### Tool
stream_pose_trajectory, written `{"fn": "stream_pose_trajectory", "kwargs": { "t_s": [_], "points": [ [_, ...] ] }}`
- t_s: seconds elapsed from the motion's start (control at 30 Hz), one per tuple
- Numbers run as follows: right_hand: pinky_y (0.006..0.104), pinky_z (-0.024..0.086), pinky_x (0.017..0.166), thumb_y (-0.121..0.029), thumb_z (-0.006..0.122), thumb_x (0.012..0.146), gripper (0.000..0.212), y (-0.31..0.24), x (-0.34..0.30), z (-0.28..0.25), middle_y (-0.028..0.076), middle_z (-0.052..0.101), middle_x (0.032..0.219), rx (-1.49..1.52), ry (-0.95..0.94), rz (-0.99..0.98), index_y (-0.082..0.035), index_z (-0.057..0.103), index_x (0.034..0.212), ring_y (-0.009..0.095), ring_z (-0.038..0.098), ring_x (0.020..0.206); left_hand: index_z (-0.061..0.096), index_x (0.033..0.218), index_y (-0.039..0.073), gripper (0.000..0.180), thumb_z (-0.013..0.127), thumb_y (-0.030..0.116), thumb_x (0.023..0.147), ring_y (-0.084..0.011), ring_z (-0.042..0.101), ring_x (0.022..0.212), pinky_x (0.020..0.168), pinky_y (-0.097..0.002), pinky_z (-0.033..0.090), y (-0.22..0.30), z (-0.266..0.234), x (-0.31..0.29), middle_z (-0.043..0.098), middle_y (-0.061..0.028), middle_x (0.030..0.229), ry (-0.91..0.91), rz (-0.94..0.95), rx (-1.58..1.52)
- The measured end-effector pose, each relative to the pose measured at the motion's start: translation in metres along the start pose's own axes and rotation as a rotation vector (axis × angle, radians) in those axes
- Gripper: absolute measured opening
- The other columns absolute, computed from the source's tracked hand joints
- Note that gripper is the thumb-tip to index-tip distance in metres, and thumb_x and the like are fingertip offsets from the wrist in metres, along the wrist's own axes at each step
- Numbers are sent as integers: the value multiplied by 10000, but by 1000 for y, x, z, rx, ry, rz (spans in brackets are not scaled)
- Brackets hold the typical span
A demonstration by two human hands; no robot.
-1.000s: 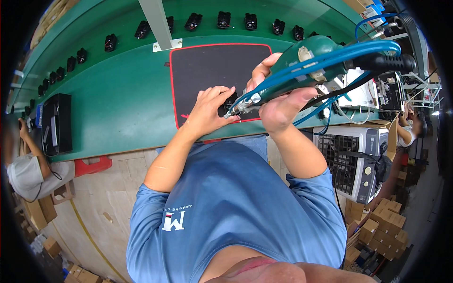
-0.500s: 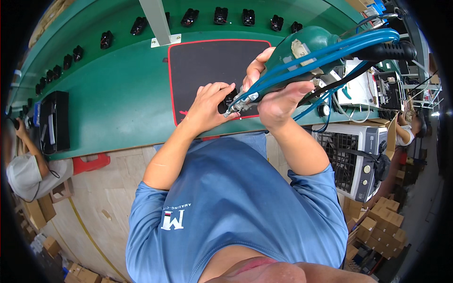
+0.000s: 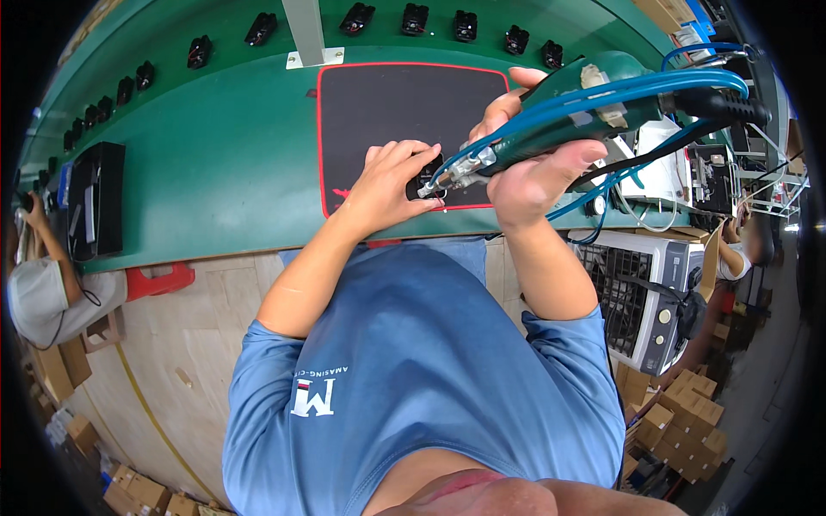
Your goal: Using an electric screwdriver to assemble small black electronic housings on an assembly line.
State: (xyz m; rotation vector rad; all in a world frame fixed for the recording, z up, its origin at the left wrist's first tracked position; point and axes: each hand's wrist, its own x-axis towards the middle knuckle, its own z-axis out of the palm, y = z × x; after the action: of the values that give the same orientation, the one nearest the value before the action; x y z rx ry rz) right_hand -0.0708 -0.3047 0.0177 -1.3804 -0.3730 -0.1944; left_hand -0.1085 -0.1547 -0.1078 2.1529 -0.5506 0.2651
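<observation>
My right hand (image 3: 544,179) is wrapped round a green power screwdriver (image 3: 570,119), held tilted with its metal nose pointing down and left. Blue hoses (image 3: 641,83) and a black cable run along the tool and off to the right. Fingers and thumb of my left hand (image 3: 391,185) close round a small black housing (image 3: 426,172), mostly hidden under the hand. It rests at the near part of a dark mat with a red edge (image 3: 361,112). The screwdriver's tip meets or hovers just over the housing; contact cannot be made out.
Several black units (image 3: 415,19) stand in a row along the far side of the green bench (image 3: 206,181). A metal post (image 3: 305,30) rises behind the mat. At left is a black bin (image 3: 96,211); a white-grey air cooler (image 3: 641,297) stands right. Co-workers sit at both sides.
The view has shifted slightly. My right hand and the screwdriver have moved a little right and away from me, while the tip stays at the black housing. My left hand keeps its hold.
</observation>
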Motion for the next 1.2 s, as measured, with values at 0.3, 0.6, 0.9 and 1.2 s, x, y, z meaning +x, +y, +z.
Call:
{"fn": "stream_pose_trajectory", "kwargs": {
  "t_s": [0.3, 0.6, 0.9, 1.2],
  "points": [
    [304, 499, 541, -946, 236, 744, 1077, 1, 2, 0, 73, 545, 682, 13, 71, -26, -6, 507, 1198, 152, 533, 552, 594, 1288, 71, 748, 883, 248, 621, -225, 543, 1049, 875, -360, 359, 1, 1, 0, 580, -41, 1191, 14, 8, 5],
    [310, 500, 550, -943, 227, 749, 1077, -1, -1, -6, 78, 537, 670, 16, 9, -25, -6, 510, 1197, 158, 524, 544, 588, 1301, 68, 759, 883, 255, 627, -237, 541, 1058, 892, -357, 359, -1, 1, 0, 580, -51, 1201, -3, 0, -8],
    [306, 497, 555, -947, 243, 742, 1055, 2, -3, -10, 76, 535, 671, -37, -6, -37, -20, 507, 1173, 162, 528, 549, 582, 1306, 58, 764, 878, 266, 634, -250, 538, 1085, 920, -363, 364, -1, -1, 2, 582, -60, 1204, -19, -9, -11],
    [298, 500, 581, -961, 281, 711, 1049, 4, -9, -4, 72, 552, 702, 120, 31, 73, -45, 509, 1168, 158, 549, 586, 564, 1330, 58, 790, 877, 288, 642, -254, 537, 1112, 936, -363, 365, -2, -1, 2, 574, -78, 1212, -36, -13, 4]
  ]
}}
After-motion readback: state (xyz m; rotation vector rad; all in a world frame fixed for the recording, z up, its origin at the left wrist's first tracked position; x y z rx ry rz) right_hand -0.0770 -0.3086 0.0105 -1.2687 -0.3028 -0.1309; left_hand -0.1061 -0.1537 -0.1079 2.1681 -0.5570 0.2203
